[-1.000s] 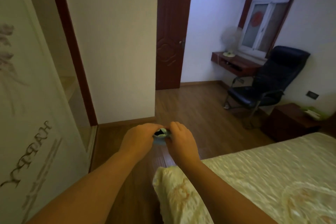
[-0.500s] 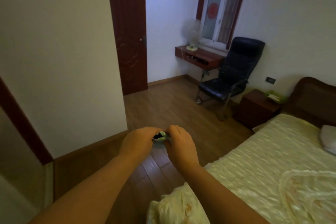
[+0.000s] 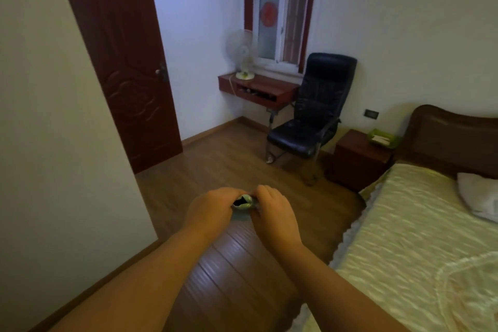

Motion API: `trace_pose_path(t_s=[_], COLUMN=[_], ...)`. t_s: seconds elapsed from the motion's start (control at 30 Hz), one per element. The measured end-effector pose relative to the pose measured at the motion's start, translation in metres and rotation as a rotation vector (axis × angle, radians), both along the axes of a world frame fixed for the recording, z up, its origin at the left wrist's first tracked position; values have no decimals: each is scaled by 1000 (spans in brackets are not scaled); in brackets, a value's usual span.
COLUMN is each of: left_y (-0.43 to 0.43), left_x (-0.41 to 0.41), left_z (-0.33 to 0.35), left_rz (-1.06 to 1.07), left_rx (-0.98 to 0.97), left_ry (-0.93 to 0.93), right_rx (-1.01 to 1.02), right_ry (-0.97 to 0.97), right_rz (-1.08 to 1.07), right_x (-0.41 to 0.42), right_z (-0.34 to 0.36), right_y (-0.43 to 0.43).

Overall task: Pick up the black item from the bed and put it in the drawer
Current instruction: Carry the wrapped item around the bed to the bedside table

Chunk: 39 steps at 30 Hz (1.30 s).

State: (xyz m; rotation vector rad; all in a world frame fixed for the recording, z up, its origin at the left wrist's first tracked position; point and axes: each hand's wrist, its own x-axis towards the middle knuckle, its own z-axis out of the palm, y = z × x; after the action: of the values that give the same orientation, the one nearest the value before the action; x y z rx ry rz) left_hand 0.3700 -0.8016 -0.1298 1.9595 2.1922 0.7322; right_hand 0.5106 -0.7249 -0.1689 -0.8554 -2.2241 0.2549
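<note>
A small black and pale green item [image 3: 242, 202] is held between both hands in front of me, above the wooden floor. My left hand [image 3: 211, 210] closes on its left side and my right hand [image 3: 272, 210] closes on its right side; most of the item is hidden by the fingers. The bed [image 3: 415, 248] with a cream patterned cover lies at the lower right. A dark red bedside cabinet [image 3: 355, 162] stands beside the headboard; no open drawer shows on it.
A black office chair [image 3: 312, 118] stands between the cabinet and a wall-mounted desk [image 3: 258, 89] bearing a white fan [image 3: 241, 54]. A dark red door [image 3: 118, 54] is at the left. A white wall [image 3: 54, 143] fills the near left. A pillow [image 3: 479, 197] lies on the bed.
My view has swung to the right: the wardrobe at the left left the frame, and the headboard, pillow and bedside cabinet came in. Both hands keep the item between them.
</note>
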Motion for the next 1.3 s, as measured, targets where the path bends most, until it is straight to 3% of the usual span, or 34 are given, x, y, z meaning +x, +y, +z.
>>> trace_pose_path(t_s=[0.57, 0.87, 1.3], left_y=[245, 370, 608], left_x=[-145, -122, -27], left_z=[-17, -32, -26], left_rz=[-470, -629, -681], left_rx=[-44, -1, 72], left_ry=[-35, -16, 65], right_rx=[-33, -55, -61], right_ry=[-55, -34, -55], right_rz=[-500, -703, -728], right_x=[-124, -103, -10], right_z=[-18, -19, -12], right_y=[170, 260, 495])
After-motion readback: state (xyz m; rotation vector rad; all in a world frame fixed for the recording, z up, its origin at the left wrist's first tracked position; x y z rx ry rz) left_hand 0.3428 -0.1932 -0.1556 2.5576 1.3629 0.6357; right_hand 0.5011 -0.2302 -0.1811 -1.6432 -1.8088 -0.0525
